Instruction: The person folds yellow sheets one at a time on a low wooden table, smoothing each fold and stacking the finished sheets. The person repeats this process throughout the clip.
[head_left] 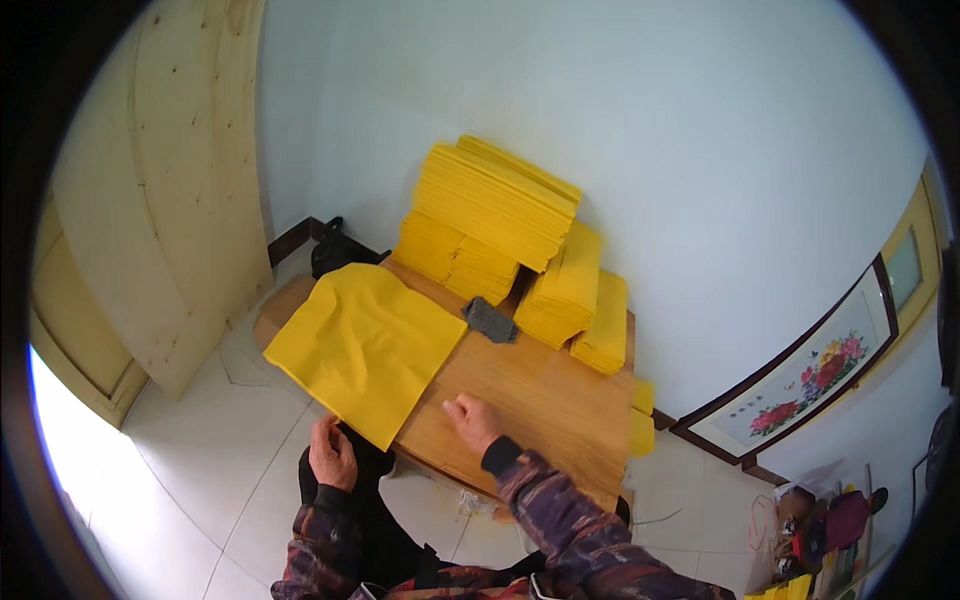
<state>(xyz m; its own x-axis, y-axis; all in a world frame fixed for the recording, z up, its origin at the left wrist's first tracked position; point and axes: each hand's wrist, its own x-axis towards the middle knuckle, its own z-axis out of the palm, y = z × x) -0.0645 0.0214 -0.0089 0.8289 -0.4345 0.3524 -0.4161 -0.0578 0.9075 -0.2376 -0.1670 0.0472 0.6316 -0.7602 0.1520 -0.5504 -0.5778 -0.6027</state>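
A yellow felt-like sheet lies wrinkled over the left part of the wooden table, one corner hanging past the near edge. Just below that near edge is my left hand, its fingers bent and a little apart, with nothing visible in them. Whether its fingertips touch the sheet I cannot tell. My right hand is over the bare tabletop, right of the sheet. Its fingers are curled inward, and anything inside them is hidden. A dark grey cloth-like piece rests by the sheet's right corner.
Tall stacks of folded yellow sheets rise at the table's back, with further yellow stacks at the right. Beyond the far left corner sits a black bag. A framed flower picture leans against the right wall; wooden boards stand left.
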